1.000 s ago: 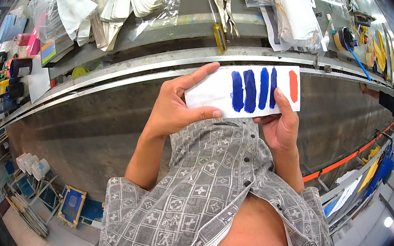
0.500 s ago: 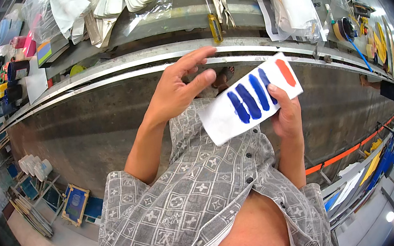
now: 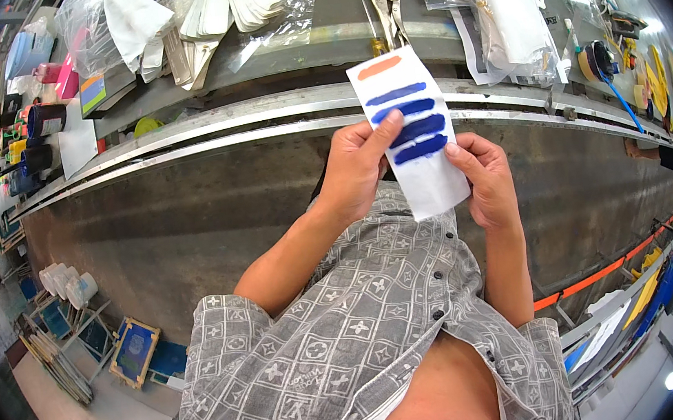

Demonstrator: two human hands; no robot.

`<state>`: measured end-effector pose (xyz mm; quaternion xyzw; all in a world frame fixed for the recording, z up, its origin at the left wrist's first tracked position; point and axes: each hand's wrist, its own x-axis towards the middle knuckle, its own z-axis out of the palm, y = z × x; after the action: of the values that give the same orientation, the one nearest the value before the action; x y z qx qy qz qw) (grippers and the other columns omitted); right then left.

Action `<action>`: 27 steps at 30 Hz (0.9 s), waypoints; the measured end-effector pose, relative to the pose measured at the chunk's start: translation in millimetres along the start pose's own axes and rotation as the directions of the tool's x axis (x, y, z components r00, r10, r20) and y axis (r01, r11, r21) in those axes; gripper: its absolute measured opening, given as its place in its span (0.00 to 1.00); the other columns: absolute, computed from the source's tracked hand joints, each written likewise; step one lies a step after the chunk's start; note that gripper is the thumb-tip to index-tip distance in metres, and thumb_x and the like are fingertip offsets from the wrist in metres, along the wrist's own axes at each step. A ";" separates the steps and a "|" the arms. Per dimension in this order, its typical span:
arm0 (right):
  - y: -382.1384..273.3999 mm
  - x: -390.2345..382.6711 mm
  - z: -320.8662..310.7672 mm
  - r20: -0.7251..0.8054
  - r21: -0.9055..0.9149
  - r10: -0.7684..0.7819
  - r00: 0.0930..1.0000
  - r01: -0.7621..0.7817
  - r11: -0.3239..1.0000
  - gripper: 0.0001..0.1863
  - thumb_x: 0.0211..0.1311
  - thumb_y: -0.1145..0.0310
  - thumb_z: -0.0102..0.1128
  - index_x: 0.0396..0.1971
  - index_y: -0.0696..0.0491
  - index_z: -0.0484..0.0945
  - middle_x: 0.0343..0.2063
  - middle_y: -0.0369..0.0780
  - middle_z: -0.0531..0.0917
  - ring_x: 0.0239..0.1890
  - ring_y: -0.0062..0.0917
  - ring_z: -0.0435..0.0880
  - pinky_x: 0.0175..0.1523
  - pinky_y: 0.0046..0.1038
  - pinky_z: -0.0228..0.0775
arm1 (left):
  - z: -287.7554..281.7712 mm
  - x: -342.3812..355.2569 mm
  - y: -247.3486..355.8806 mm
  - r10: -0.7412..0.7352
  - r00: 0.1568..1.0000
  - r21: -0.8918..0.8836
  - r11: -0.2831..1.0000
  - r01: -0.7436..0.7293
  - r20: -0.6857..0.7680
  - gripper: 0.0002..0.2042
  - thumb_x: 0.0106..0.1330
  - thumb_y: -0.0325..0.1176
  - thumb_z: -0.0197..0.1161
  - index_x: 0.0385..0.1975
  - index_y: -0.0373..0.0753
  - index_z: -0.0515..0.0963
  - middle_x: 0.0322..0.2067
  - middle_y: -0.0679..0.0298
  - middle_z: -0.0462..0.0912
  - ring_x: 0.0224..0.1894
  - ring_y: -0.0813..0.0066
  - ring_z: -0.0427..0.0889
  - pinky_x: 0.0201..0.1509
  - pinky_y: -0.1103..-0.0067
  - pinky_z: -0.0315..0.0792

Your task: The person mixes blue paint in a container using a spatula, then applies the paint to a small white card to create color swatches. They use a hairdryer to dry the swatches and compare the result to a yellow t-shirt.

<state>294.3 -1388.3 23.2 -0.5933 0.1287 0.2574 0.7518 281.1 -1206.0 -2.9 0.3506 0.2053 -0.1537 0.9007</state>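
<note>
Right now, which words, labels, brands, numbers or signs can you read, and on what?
White paper strip: no text, just four blue strokes and an orange one.
Gray patterned shirt: script lettering that I won't copy out.
Dark container at left: too small to read.

Metal pliers are laid on the grey worktop, with a screwdriver placed just to their left. Farther left of the pliers, pale strips are fanned out. To the pliers' right, white sheets are covered by clear plastic; much farther right, a blue stick is seen. Well below and left of the pliers, white buckets are grouped above a blue framed panel.
</note>
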 end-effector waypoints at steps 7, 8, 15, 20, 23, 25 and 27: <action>-5.9 -7.2 -20.9 -0.008 -0.030 0.042 0.999 -0.042 0.999 0.07 0.60 0.70 0.61 0.33 0.59 0.81 0.27 0.34 0.83 0.28 0.12 0.78 0.35 0.16 0.69 | -13.1 -13.0 -10.6 -0.002 0.988 0.231 0.972 -0.034 0.153 0.07 0.64 0.30 0.64 0.36 0.33 0.83 0.31 0.65 0.84 0.33 0.84 0.79 0.39 0.83 0.73; -7.1 -8.1 -22.5 0.002 -0.015 0.043 0.999 -0.043 0.999 0.07 0.61 0.70 0.61 0.33 0.59 0.81 0.27 0.34 0.83 0.27 0.12 0.78 0.35 0.15 0.69 | -12.9 -13.9 -12.0 -0.003 0.988 0.252 0.967 -0.037 0.155 0.07 0.63 0.30 0.64 0.36 0.33 0.83 0.31 0.65 0.84 0.33 0.84 0.79 0.40 0.82 0.73; -12.1 -9.6 -20.3 -0.001 -0.079 0.020 1.000 -0.020 0.997 0.08 0.61 0.69 0.61 0.32 0.58 0.81 0.26 0.34 0.83 0.27 0.11 0.77 0.34 0.15 0.69 | -4.1 -19.4 -16.0 -0.041 0.985 0.116 0.993 0.022 0.167 0.12 0.59 0.28 0.68 0.42 0.35 0.80 0.37 0.65 0.84 0.38 0.82 0.80 0.43 0.82 0.75; -12.3 -6.1 -20.0 -0.005 -0.065 0.023 1.000 -0.023 0.998 0.08 0.61 0.68 0.61 0.31 0.58 0.81 0.26 0.33 0.82 0.26 0.11 0.77 0.33 0.15 0.68 | -2.6 -19.0 -15.7 -0.041 0.984 0.216 0.976 0.003 0.173 0.14 0.57 0.26 0.69 0.43 0.35 0.79 0.39 0.65 0.83 0.41 0.82 0.80 0.46 0.82 0.75; -9.5 -4.8 -19.4 -0.010 -0.093 0.020 1.000 -0.021 0.995 0.08 0.61 0.69 0.61 0.32 0.59 0.81 0.26 0.33 0.82 0.26 0.11 0.77 0.33 0.15 0.68 | -4.7 -18.5 -17.1 0.006 0.983 0.242 0.969 -0.052 0.184 0.13 0.57 0.26 0.70 0.42 0.34 0.79 0.38 0.65 0.84 0.40 0.83 0.80 0.46 0.82 0.75; -6.8 -4.1 -18.2 -0.002 -0.103 0.008 1.000 -0.008 0.995 0.08 0.61 0.69 0.62 0.32 0.59 0.81 0.26 0.34 0.83 0.27 0.11 0.77 0.33 0.15 0.68 | -6.8 -18.6 -18.3 0.038 0.982 0.326 0.940 -0.098 0.186 0.13 0.56 0.28 0.71 0.40 0.35 0.81 0.37 0.67 0.84 0.39 0.84 0.80 0.44 0.82 0.74; -4.0 -3.2 -17.0 0.005 -0.106 0.007 1.000 -0.006 0.994 0.08 0.61 0.69 0.62 0.33 0.59 0.81 0.27 0.34 0.83 0.27 0.11 0.78 0.33 0.15 0.69 | -9.3 -18.8 -18.7 0.091 0.978 0.413 0.896 -0.162 0.188 0.12 0.56 0.28 0.71 0.39 0.35 0.82 0.37 0.67 0.84 0.39 0.84 0.79 0.44 0.82 0.74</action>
<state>295.6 -1406.1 23.7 -0.6313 0.1147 0.2679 0.7187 254.5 -1210.3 -10.8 0.5378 0.0687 -0.1641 0.8241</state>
